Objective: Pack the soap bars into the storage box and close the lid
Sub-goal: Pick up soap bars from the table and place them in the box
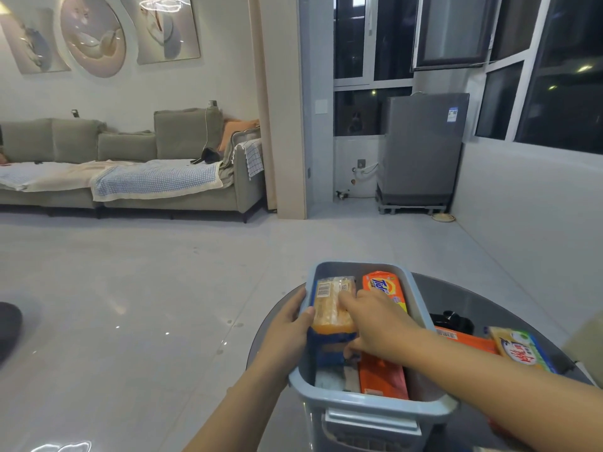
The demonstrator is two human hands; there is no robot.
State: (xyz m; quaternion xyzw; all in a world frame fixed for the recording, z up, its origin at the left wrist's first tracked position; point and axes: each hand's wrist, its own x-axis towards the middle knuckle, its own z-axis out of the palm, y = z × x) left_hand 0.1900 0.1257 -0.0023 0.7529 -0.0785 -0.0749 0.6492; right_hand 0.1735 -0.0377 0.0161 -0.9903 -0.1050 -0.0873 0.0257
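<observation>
A blue-grey storage box [421, 308] stands open on a round dark table [509, 305], with no lid in view. Inside lie a yellow soap bar in clear wrap [329, 305], an orange Tide bar [385, 285], another orange bar [381, 376] and a dark blue pack [326, 347]. My left hand [290, 324] grips the box's left rim, thumb over the edge. My right hand [375, 321] reaches into the box, fingers curled over the yellow bar and thumb below it. On the table right of the box lie an orange bar [466, 340] and a yellow-green wrapped bar [518, 350].
A black object [453, 319] lies on the table behind the loose bars. A glossy tiled floor spreads to the left and ahead. A grey sofa [130, 171] stands at the far left, a washing machine [421, 148] by the windows.
</observation>
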